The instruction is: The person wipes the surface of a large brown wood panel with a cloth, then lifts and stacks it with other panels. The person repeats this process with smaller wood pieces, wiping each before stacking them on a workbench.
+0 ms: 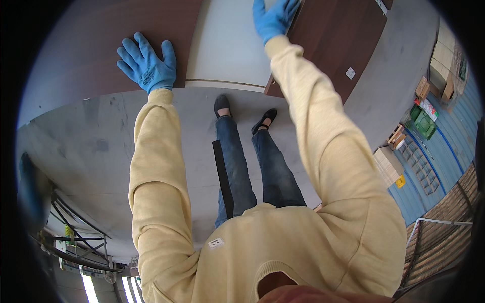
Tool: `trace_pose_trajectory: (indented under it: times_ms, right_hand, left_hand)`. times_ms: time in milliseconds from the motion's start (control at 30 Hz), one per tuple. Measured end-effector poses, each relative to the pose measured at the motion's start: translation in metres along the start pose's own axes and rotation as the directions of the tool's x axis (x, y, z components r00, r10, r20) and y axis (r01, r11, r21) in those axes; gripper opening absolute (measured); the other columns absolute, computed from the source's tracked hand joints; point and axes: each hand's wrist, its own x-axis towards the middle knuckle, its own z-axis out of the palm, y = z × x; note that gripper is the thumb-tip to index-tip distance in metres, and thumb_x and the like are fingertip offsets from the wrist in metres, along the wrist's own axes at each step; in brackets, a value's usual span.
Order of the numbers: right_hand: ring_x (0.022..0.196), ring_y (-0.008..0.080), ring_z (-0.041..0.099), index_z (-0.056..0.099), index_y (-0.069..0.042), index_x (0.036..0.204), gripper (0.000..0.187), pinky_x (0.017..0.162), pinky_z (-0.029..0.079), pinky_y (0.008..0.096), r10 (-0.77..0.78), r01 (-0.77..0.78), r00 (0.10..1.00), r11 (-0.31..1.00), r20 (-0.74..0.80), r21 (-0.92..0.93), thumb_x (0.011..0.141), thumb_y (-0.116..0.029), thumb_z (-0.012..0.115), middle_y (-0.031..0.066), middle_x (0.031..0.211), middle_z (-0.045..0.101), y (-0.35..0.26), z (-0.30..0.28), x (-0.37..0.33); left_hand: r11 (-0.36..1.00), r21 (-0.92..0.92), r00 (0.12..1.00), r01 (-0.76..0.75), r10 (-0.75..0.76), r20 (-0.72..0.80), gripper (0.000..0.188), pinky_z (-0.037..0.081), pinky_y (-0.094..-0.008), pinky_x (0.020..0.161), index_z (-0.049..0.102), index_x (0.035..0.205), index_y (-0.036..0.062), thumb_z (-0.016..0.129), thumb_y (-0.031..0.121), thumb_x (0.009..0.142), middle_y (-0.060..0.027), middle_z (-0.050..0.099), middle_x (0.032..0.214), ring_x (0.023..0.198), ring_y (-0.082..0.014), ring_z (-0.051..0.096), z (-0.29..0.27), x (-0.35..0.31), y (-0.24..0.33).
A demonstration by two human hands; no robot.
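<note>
Grey floor (pixel 101 131) borders brown and white panels (pixel 227 48) under both hands (pixel 153 70) (blue-gloved).

My left glove (pixel 151 68) and right glove (pixel 273 21) are blue with dark print on the left; my sweater (pixel 303 247) plain pale yellow; my jeans (pixel 235 161) faded blue. Two panels (pixel 116 40) are dark reddish brown, the board (pixel 230 45) white.

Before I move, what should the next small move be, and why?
Probably draw the right hand back slightly: it runs past the picture's top edge, so its grip can't be judged, while the left hand lies spread on the left brown panel.
</note>
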Motion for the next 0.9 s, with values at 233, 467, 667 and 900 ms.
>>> trace_pose_trajectory:
  times_ms: [233,467,667,900]
  right_hand:
    - [0.152,0.0416,0.026,0.027,0.008,0.156,0.078,0.124,0.025,0.0452,0.348,-0.6,0.685,0.767,0.641,0.225,0.098,-0.026,0.066,0.0309,0.163,0.025,-0.083,-0.149,-0.339]
    - [0.141,0.0452,0.044,0.038,0.007,0.151,0.071,0.118,0.036,0.0471,-0.096,-0.106,0.911,0.886,0.402,0.451,0.091,-0.017,0.069,0.0319,0.155,0.041,-0.081,-0.128,-0.211]
    - [0.139,0.0462,0.047,0.061,0.001,0.126,0.054,0.116,0.04,0.0534,-0.407,0.093,0.448,0.907,0.796,0.411,0.079,-0.023,0.074,0.0296,0.15,0.047,-0.069,-0.147,-0.187]
    - [0.136,0.0421,0.051,0.059,-0.002,0.135,0.054,0.113,0.043,0.0502,-0.605,0.559,0.796,0.741,0.008,0.372,0.086,-0.017,0.074,0.0224,0.148,0.054,-0.041,-0.013,0.052]
  left_hand:
    - [0.999,0.032,1.0,0.021,-0.02,-0.018,0.082,0.009,-0.0578,0.126,0.033,0.161,0.0116,0.046,0.063,0.098,-0.0203,0.027,0.167,0.155,-0.0424,0.02,-0.001,-0.001,-0.003]
    - [0.999,0.029,1.0,0.016,-0.016,-0.005,0.082,0.009,-0.0564,0.126,0.032,0.162,0.0113,0.047,0.061,0.099,-0.0204,0.027,0.167,0.156,-0.0418,0.019,-0.004,0.001,0.002]
    - [0.997,0.073,0.999,0.025,-0.028,0.032,0.08,0.007,-0.0575,0.127,0.034,0.161,0.0093,0.051,0.056,0.098,-0.0206,0.026,0.167,0.156,-0.0421,0.018,-0.008,0.003,0.003]
    - [0.994,0.095,0.997,0.058,-0.062,0.05,0.08,0.006,-0.0547,0.128,0.029,0.163,0.01,0.05,0.055,0.099,-0.0189,0.023,0.17,0.158,-0.0396,0.016,-0.013,0.002,0.003]
